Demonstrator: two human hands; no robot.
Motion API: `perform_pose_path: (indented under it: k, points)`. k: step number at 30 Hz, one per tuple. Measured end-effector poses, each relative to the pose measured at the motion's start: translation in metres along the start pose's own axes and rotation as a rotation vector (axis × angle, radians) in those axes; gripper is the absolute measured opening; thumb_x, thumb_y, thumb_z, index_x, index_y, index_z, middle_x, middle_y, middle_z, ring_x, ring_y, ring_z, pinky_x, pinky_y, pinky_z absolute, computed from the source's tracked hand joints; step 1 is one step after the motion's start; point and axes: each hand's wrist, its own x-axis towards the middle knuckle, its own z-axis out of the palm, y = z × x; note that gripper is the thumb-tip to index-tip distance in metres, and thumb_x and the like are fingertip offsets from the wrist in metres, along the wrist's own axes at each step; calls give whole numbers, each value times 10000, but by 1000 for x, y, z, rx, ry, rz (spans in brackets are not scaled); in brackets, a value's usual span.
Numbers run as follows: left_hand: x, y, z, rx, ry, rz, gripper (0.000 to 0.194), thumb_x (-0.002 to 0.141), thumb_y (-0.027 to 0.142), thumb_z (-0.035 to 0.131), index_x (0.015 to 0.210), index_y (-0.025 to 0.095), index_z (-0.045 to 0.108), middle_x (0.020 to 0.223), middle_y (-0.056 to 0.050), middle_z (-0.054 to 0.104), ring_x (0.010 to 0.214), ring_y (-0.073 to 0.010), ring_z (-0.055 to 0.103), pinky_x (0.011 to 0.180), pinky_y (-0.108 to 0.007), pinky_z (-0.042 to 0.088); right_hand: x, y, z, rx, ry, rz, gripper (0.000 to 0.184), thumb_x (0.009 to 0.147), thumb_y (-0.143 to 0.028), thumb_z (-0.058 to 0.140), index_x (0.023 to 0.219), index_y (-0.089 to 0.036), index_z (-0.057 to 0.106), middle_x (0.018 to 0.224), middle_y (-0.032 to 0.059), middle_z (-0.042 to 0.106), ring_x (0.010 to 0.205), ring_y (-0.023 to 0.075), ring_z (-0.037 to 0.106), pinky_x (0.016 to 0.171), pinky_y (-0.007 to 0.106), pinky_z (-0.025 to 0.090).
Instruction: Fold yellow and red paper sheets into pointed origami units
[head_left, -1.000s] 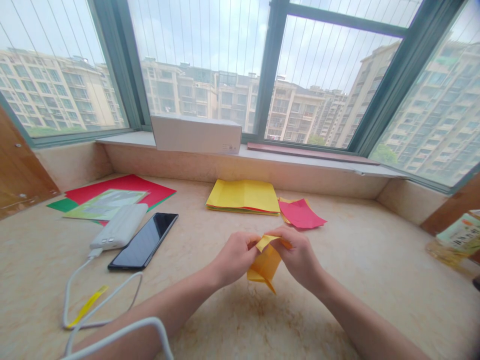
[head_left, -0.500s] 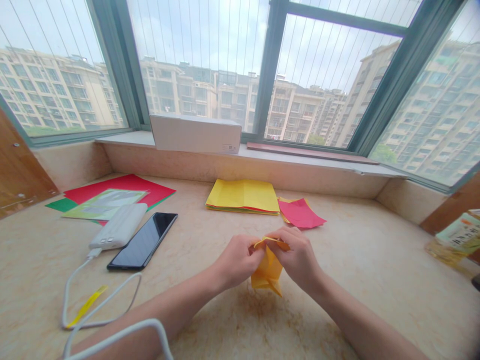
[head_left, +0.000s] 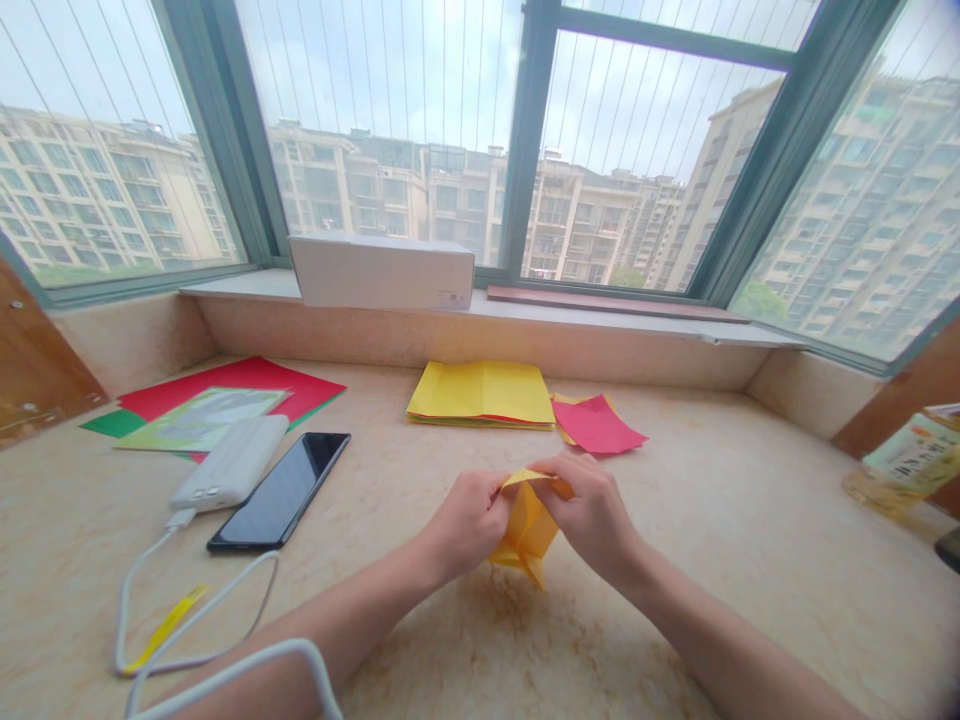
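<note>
A folded piece of orange-yellow paper (head_left: 529, 525) is held up between my two hands, a little above the stone-look counter. My left hand (head_left: 471, 520) pinches its upper left edge, with thumb and fingers closed. On the other side, my right hand (head_left: 592, 505) grips the upper right edge, fingers curled behind it. Flaps of the paper hang open below the hands. Just beyond my right hand lie small red and yellow paper squares (head_left: 598, 424), and farther back rests a stack of yellow paper (head_left: 484, 392) with red and green edges showing.
To the left are a black phone (head_left: 281, 492), a white power bank (head_left: 231, 462) with a white cable (head_left: 124, 610), and red paper sheets (head_left: 262, 375) under a packet. A white box (head_left: 382, 272) stands on the sill. At right sits a labelled container (head_left: 904, 465).
Both hands keep hold of the paper. Its upper edge has spread a little wider between them, and the lower flaps have shifted left. The whole view has moved slightly.
</note>
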Motion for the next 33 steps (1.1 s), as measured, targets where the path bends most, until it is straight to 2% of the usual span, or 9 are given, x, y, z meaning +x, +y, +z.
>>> perform_pose_path:
  k: [4,9,12,16,22,25,27,29,33]
  points:
    - [3,0,0,-51,95,9,247,873,264,473,690,150,594,648,1,557,613,-124,468,555,-222,341,0,0,0,60,17,34,178,851,-146,592,969,-243,684,944,32,738,846,223,661,759,344,473]
    - [4,1,1,-365,19,-62,290,817,408,622,835,120,657,736,-43,648,660,-153,570,574,-231,415,1,1,-1,115,17,2,163,877,-161,575,970,-240,683,917,41,719,854,217,649,764,342,495]
    - [5,1,1,-490,45,-139,281,779,370,675,904,118,662,781,-55,674,690,-168,613,596,-239,450,2,2,-2,160,16,-55,253,843,-99,568,1017,-242,685,963,48,697,908,214,637,806,346,510]
    - [6,1,-1,-512,58,-146,241,794,346,664,882,122,682,798,-52,683,677,-156,609,578,-225,440,3,6,-2,212,28,-132,362,838,-59,531,1095,-255,696,1029,60,653,956,204,627,826,346,532]
    - [6,-4,0,-441,39,-74,466,886,529,529,741,108,663,683,-45,637,625,-147,574,583,-243,451,1,13,1,140,43,-174,350,897,-89,516,1130,-270,704,1116,77,601,858,171,623,771,345,555]
    - [7,-7,1,-437,49,-78,385,898,454,533,806,110,677,720,-53,666,656,-164,617,613,-259,484,1,15,0,23,40,-229,345,909,-103,525,1155,-273,697,1143,88,597,863,183,610,779,378,546]
    - [7,-9,2,-460,56,-98,285,869,340,578,1033,125,669,806,-59,708,714,-188,663,649,-280,514,2,14,-1,-51,34,-274,331,910,-111,538,1147,-275,701,1163,94,596,867,191,605,787,400,536]
    - [8,-9,2,-476,55,-124,386,819,244,613,1190,139,612,875,-69,732,778,-216,696,686,-310,540,2,13,-2,-105,15,-312,314,910,-117,548,1124,-280,711,1185,96,592,871,194,606,795,410,529]
    - [9,-10,1,-474,23,-100,314,817,254,621,1103,130,657,946,-101,736,864,-249,708,733,-337,556,1,8,-3,-138,16,-287,358,903,-117,541,1189,-286,673,1217,96,587,931,212,612,843,428,520]
